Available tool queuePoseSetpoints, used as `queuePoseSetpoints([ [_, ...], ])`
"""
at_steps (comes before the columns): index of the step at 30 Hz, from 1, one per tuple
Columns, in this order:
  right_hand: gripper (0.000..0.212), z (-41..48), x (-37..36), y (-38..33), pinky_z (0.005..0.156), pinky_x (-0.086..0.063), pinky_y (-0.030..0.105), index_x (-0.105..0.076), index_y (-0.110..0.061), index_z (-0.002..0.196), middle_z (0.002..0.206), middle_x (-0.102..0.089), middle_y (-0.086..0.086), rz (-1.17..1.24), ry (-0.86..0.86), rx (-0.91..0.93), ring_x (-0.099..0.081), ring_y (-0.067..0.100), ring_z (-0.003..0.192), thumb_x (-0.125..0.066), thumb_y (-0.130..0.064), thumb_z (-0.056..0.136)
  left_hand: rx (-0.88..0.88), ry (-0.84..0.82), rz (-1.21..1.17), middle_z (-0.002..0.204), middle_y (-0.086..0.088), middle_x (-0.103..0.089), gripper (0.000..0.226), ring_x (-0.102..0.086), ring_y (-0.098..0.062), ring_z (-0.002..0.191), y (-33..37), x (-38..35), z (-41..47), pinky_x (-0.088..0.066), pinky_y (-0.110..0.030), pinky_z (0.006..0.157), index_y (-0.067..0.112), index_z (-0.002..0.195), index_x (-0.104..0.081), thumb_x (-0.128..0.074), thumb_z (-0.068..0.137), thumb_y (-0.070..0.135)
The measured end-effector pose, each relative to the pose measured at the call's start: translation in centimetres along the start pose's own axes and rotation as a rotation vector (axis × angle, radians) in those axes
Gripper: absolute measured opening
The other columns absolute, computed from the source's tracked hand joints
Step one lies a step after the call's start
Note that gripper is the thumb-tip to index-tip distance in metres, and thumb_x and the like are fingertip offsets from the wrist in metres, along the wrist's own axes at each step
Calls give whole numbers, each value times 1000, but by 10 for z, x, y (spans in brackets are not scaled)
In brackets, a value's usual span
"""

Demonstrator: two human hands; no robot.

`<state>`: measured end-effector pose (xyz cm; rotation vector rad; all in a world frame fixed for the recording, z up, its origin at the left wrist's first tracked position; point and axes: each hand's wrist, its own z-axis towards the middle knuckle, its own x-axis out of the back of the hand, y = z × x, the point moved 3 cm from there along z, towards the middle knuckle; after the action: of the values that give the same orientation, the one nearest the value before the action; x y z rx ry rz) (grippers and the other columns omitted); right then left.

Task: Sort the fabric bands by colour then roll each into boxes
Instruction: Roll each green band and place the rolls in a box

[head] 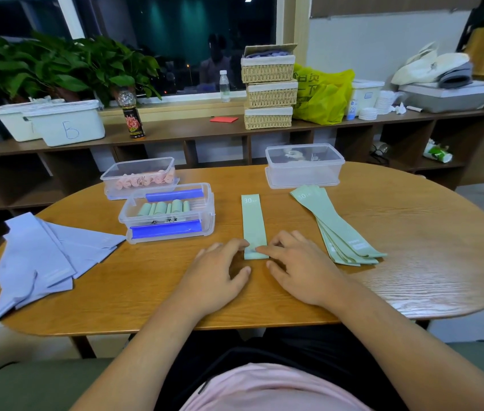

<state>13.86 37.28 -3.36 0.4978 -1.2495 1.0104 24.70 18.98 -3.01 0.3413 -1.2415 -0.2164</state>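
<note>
Green band (pixel 253 223) lies flat and lengthwise on the table (pixel 412 262), extending straight away from the hands (printed "30" at the far end). Left hand (pixel 220 271) and right hand (pixel 300 268) sit side by side at its near end. Their bent fingertips (pixel 260 249) press on that end, thumbs lie clear of it, and nothing is clasped. Just right of the right hand is a fanned stack of green bands (pixel 341 232). Beyond the left hand is a box (pixel 166 230) holding green rolls. Well left of that hand lie lilac bands (pixel 42 256).
</note>
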Motion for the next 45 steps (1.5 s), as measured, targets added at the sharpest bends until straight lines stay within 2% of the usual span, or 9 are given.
queuePoseSetpoints([
  [7,48,5,0,-1,102,-44,37,-47,-41,155,134,-46,-17,-33,-6,-11,-39,9,124,-39,-49,108,-16,-6,50,142,24,-57,40,-43,-2,134,1,-1,4,-38,-42,116,46,143,-50,-50,103,54],
  [12,38,3,5,-2,98,-47,38,-61,-34,137,131,-54,-21,66,54,-4,-45,6,120,-48,-22,104,-29,-20,65,143,22,-58,44,-44,-4,134,1,0,5,-38,-42,116,42,147,-51,-50,103,50],
  [16,40,7,5,-1,97,-46,37,-65,-37,131,126,-58,-22,47,29,19,-47,6,114,-49,-16,101,-31,-28,59,140,20,-59,46,-46,-5,131,0,1,11,-40,-39,114,40,147,-54,-53,101,46],
  [21,38,23,8,3,96,-46,37,-67,-34,132,122,-63,-18,62,35,-3,-48,7,112,-52,-17,101,21,-28,-29,127,17,-61,49,-52,-10,121,-7,-3,26,-47,-39,108,34,145,-59,-59,96,37],
  [26,32,36,5,7,96,-49,40,-68,-35,129,116,-67,-16,72,37,-38,-50,10,110,-58,-29,99,93,45,-163,125,16,-61,55,-55,-5,114,-14,-7,24,-49,-33,105,36,146,-51,-67,94,27],
  [30,29,39,-1,6,92,-51,40,-69,-35,123,110,-62,-18,75,103,-64,-49,8,106,-62,-42,96,80,61,-137,124,16,-61,52,-55,-4,117,-13,-7,19,-50,-35,105,38,143,-49,-64,95,30],
  [34,24,39,-6,6,93,-49,37,-66,-37,124,114,-61,-19,56,126,-56,-49,6,107,-59,-41,102,75,64,-91,124,19,-60,49,-55,-4,119,-10,-5,18,-51,-37,104,39,144,-49,-63,97,34],
  [40,15,22,-4,5,88,-44,34,-63,-41,113,102,-56,-21,78,127,6,-44,3,98,-59,-44,98,30,81,-104,120,22,-59,37,-54,0,116,-9,-3,14,-52,-35,101,39,133,-56,-62,97,30],
  [45,16,16,-2,4,88,-41,32,-63,-43,112,102,-56,-23,87,129,9,-42,0,98,-60,-47,97,-46,32,-7,129,24,-60,41,-48,-2,124,-2,-2,13,-44,-35,108,40,137,-58,-57,98,27],
])
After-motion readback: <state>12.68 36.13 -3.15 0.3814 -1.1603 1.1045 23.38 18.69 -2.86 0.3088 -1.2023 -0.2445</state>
